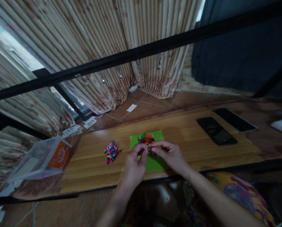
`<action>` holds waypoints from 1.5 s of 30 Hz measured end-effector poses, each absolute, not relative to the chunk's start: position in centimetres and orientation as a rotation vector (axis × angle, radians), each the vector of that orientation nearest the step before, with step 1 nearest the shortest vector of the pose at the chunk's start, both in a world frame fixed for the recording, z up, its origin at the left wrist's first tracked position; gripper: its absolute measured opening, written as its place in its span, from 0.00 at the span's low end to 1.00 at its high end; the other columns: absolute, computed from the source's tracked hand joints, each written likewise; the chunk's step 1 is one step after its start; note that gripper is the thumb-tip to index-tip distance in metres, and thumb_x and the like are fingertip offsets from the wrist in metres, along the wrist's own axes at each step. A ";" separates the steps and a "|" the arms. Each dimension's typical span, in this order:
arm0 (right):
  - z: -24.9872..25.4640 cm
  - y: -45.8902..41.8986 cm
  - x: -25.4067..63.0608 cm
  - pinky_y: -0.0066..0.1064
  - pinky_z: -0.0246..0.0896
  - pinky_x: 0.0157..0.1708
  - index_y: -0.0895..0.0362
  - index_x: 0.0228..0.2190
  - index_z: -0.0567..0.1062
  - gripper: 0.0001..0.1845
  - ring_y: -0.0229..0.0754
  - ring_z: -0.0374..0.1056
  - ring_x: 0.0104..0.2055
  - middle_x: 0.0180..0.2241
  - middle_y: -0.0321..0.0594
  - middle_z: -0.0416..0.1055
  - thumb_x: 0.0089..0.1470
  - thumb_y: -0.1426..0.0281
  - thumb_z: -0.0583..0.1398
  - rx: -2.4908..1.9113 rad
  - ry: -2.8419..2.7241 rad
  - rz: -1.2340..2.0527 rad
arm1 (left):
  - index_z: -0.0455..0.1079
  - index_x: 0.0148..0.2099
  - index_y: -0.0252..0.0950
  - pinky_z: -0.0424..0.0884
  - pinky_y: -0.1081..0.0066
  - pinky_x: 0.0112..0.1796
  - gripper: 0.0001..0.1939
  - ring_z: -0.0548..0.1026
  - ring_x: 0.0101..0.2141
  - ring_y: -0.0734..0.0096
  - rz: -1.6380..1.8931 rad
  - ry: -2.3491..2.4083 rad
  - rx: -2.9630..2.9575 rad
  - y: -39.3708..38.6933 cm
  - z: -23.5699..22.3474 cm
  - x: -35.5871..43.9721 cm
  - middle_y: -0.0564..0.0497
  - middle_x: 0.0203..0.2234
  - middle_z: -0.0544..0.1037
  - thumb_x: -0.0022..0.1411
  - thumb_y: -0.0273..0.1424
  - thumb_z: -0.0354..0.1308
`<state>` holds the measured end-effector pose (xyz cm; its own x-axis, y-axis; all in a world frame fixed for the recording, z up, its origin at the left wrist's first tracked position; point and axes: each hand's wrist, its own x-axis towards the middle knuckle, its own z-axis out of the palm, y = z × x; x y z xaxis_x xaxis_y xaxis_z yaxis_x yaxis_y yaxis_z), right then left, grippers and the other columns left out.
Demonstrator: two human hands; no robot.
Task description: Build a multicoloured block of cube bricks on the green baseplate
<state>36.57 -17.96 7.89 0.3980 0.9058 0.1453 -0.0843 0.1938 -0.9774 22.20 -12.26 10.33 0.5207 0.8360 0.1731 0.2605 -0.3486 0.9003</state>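
Observation:
A green baseplate (156,165) lies on the wooden board, partly hidden beneath my hands. Small coloured building bricks (147,138) in red, orange, green and blue are set together on its far part. My left hand (135,160) and my right hand (170,154) meet over the plate's middle. Between their pinched fingertips are a few small building bricks (149,148), with green, red and white showing. Whether these touch the bricks on the plate I cannot tell. Left of the plate sits a loose pile of pink, purple, green and blue bricks (111,152).
A black phone (216,130) and another dark flat device (235,119) lie on the right of the wooden board (181,129). A clear plastic box (40,160) with an orange label stands at the left. Black metal bars cross beyond the board, before curtains (155,75).

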 end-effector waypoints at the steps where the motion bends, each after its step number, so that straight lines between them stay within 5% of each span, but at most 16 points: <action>1: 7.9 -18.0 36.7 0.29 0.64 0.30 0.55 0.28 0.79 0.13 0.36 0.67 0.28 0.25 0.35 0.74 0.46 0.58 0.66 -1.161 -0.896 0.853 | 0.72 0.41 0.39 0.70 0.73 0.41 0.08 0.76 0.38 0.71 0.808 0.894 1.856 -12.4 10.4 22.5 0.51 0.36 0.79 0.62 0.32 0.53; 15: 8.1 -18.9 37.4 0.26 0.56 0.26 0.55 0.29 0.71 0.16 0.34 0.57 0.25 0.23 0.31 0.62 0.55 0.55 0.59 -1.181 -1.088 0.959 | 0.69 0.36 0.39 0.70 0.71 0.40 0.05 0.74 0.35 0.70 0.703 0.828 1.796 -12.6 9.2 23.2 0.52 0.31 0.76 0.61 0.33 0.54; 23: 7.3 -19.6 37.4 0.27 0.59 0.30 0.55 0.32 0.70 0.15 0.35 0.62 0.28 0.26 0.33 0.64 0.59 0.57 0.56 -1.176 -1.261 1.112 | 0.71 0.37 0.39 0.69 0.72 0.40 0.06 0.74 0.35 0.71 0.626 0.813 1.825 -13.1 8.1 20.9 0.52 0.31 0.76 0.62 0.33 0.53; 33: 5.4 -18.6 40.1 0.34 0.64 0.37 0.54 0.32 0.77 0.12 0.44 0.70 0.35 0.32 0.40 0.74 0.58 0.61 0.57 -1.611 -1.241 0.413 | 0.73 0.36 0.39 0.70 0.75 0.36 0.06 0.74 0.32 0.73 0.785 0.986 1.680 -12.5 7.0 20.4 0.54 0.29 0.77 0.58 0.32 0.56; 45: 5.3 -16.3 39.1 0.34 0.65 0.37 0.53 0.31 0.80 0.10 0.43 0.70 0.36 0.32 0.40 0.73 0.57 0.64 0.59 -1.556 -1.316 0.404 | 0.68 0.53 0.37 0.66 0.74 0.29 0.22 0.73 0.28 0.73 0.735 1.114 1.551 -10.5 5.5 19.9 0.53 0.29 0.77 0.55 0.34 0.58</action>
